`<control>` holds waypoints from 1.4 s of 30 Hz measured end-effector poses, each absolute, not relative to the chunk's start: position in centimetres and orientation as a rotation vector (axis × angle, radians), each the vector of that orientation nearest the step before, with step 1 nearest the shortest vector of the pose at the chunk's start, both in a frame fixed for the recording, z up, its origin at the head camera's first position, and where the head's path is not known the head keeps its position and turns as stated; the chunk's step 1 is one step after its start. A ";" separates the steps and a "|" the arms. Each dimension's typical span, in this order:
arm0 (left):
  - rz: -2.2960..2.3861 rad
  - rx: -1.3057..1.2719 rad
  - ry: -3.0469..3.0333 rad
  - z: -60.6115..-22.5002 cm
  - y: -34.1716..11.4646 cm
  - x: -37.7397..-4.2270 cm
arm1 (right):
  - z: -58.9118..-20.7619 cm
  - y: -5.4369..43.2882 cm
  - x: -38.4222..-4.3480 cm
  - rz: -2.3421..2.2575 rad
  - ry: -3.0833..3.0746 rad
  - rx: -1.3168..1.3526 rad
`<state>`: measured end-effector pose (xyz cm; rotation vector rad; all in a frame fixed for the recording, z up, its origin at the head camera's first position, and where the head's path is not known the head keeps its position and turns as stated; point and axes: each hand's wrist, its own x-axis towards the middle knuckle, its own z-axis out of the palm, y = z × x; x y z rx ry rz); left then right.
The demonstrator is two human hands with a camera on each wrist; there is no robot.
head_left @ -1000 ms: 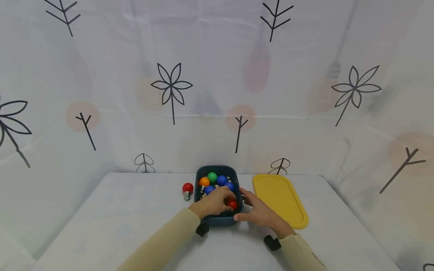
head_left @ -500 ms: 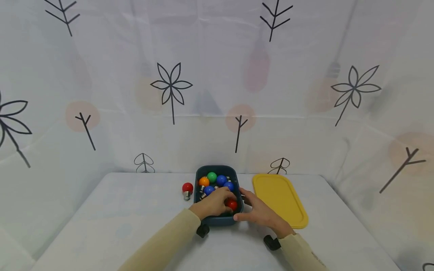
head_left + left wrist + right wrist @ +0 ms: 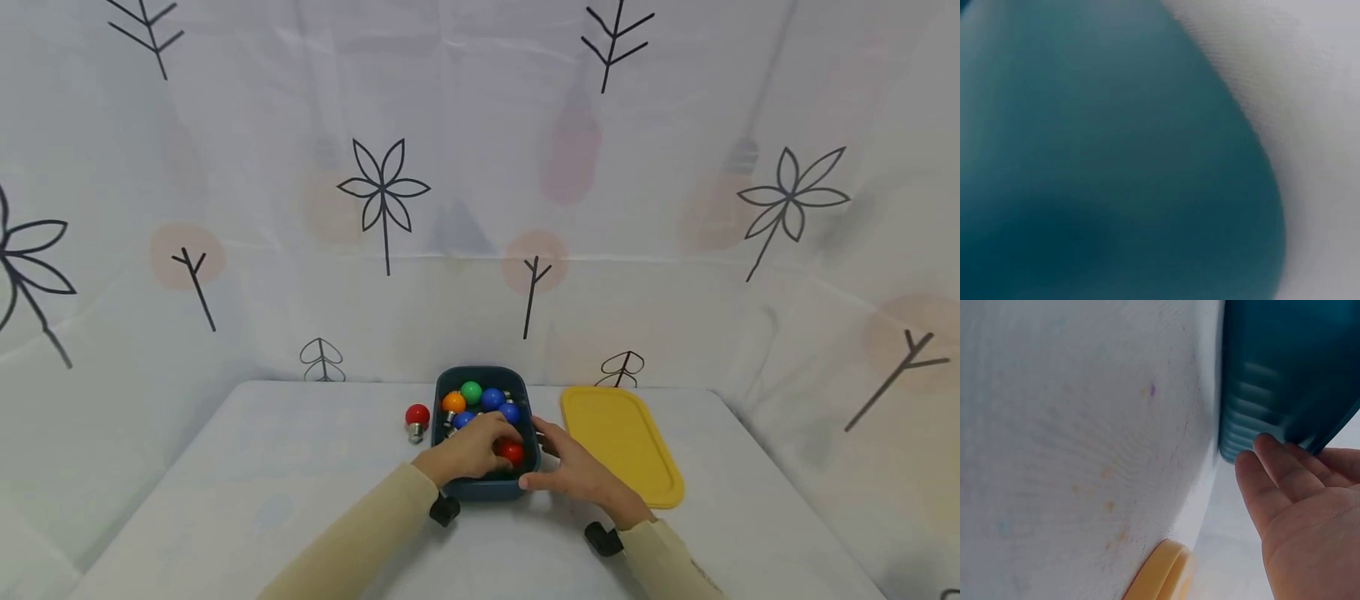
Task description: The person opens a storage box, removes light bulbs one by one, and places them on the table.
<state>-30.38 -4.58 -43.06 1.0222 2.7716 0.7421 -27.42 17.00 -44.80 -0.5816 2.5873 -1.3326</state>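
A dark blue-green plastic container (image 3: pixel 486 491) stands on the table, holding several round coloured light bulbs. My left hand (image 3: pixel 474 447) reaches inside it, fingers and thumb bent round a red light bulb (image 3: pixel 512 453) near the front right; the bulb's base is hidden. Against the container's right outer side lie the fingers of my right hand (image 3: pixel 573 468), nearly straight, with the thumb at the front right corner. The right wrist view shows those fingertips at the container wall (image 3: pixel 1297 362). In the left wrist view the container's outer wall (image 3: pixel 1122 137) fills most of the picture, and no hand is visible.
One red light bulb (image 3: pixel 416 421) lies on the table left of the container. To the right is a flat yellow tray or lid (image 3: pixel 618 442). Green (image 3: pixel 471 392), orange (image 3: pixel 453 402) and blue bulbs (image 3: pixel 492 399) sit toward the container's back. A patterned cloth (image 3: pixel 465 208) hangs behind the table.
The head view has shifted very slightly. Both hands keep nearly the same position at the container, and the red bulb stays between the left fingers and thumb.
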 end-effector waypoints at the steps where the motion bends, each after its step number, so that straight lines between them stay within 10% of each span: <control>1: 0.751 1.022 2.774 -43.0 -4.7 -30.3 | -44.8 17.0 -27.4 -1.334 2.586 -0.582; 42: 1.167 1.070 2.869 -38.3 -12.6 -28.6 | -44.8 17.0 -27.4 -1.326 2.608 -0.474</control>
